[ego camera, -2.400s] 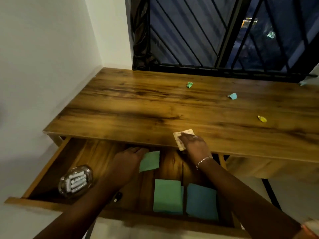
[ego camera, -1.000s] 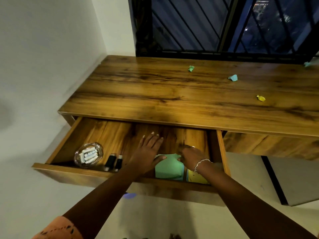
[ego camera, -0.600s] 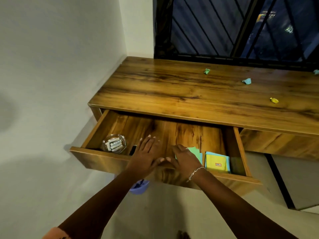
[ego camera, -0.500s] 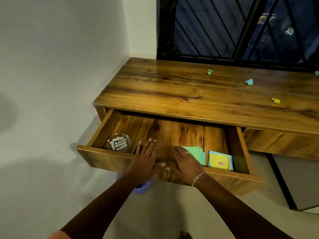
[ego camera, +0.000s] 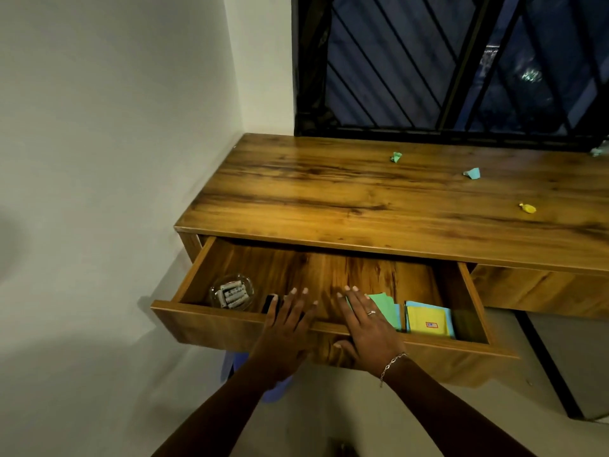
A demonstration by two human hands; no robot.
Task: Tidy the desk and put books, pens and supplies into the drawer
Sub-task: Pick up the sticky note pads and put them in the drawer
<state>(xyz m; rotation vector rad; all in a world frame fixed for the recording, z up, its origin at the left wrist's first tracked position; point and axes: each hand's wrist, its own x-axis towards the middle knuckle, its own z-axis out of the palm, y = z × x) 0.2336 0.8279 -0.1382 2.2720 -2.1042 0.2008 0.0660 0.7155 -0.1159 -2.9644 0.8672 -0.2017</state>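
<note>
Wooden drawer (ego camera: 211, 321) holds the note pads (ego camera: 426, 321). My left hand (ego camera: 286, 326) and right hand (ego camera: 367, 329) have come out to its front edge, flat, fingers straight, holding nothing. Closing looks next, but paper scraps (ego camera: 472, 173) wait on the desk (ego camera: 313, 192).

3 paper scraps (ego camera: 396, 157) (ego camera: 472, 173) (ego camera: 528, 208), perhaps 4; 1 glass dish (ego camera: 232, 295); 2 hands (ego camera: 290, 319) (ego camera: 369, 328).

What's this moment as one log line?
left hand flat on open wooden drawer front | right hand likewise | crumpled paper scraps on wooden desk
</note>
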